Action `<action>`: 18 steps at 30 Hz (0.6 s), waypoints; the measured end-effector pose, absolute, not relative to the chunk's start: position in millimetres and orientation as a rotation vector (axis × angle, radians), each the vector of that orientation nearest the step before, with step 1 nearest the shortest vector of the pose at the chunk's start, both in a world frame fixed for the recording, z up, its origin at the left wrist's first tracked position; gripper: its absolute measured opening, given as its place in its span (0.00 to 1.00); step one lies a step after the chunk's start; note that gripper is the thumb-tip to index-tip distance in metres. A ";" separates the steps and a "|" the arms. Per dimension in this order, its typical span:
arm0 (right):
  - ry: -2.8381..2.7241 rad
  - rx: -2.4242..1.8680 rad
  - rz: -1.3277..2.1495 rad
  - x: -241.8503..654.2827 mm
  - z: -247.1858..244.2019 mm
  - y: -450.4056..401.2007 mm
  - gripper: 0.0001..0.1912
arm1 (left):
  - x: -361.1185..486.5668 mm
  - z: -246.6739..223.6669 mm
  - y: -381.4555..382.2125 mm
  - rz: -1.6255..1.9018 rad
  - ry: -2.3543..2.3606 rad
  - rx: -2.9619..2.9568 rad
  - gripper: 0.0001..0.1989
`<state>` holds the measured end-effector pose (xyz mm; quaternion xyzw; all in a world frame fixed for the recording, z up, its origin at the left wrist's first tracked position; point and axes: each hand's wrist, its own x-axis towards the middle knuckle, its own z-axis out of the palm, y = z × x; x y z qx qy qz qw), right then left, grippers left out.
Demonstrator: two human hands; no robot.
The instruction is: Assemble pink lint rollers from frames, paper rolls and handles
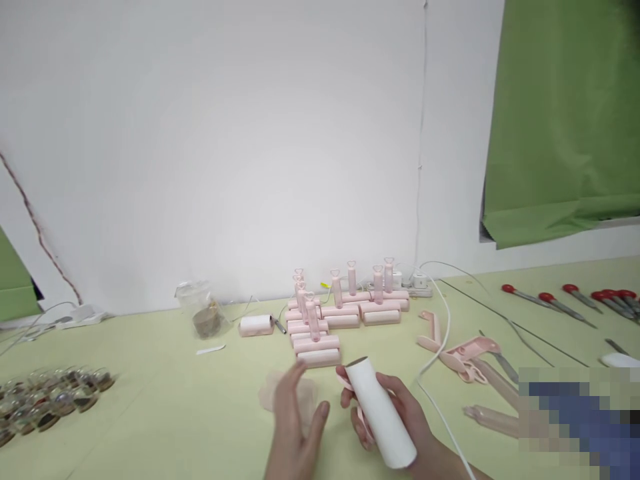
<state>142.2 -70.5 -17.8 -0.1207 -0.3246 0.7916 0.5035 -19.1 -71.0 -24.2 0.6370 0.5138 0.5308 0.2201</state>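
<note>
My right hand (410, 413) grips a lint roller, whose white sticky-paper roll (380, 417) tilts toward the lower right with its open end up. Pink plastic (365, 425) shows along its left side, between my fingers. Just to the left, my left hand (295, 420) is open and empty, fingers together and thumb apart. Beneath that hand, a pale translucent pink piece (269, 393) lies on the table, partly hidden. Beyond both hands stand several pink lint rollers (317, 345) with upright clear handles (313, 321).
Loose pink parts (470, 350) and a white cable (447, 320) lie to the right. Farther right are red-handled tools (547, 298). Small clear domes (60, 400), a plastic bag (200, 310) and a single white roll (256, 324) occupy the left. A pixelated patch covers the lower right.
</note>
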 end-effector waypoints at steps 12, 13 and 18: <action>-0.859 -0.735 2.088 135.6 -35.9 -65.0 0.31 | -6.5 -16.1 -53.2 1.385 0.803 0.908 0.21; -0.863 -0.810 2.131 134.5 -37.8 -65.6 0.32 | -9.9 -16.5 -54.7 1.325 0.828 0.987 0.20; -0.903 -0.859 2.148 131.1 -42.7 -70.0 0.33 | -9.0 -22.0 -62.0 1.125 0.841 1.248 0.20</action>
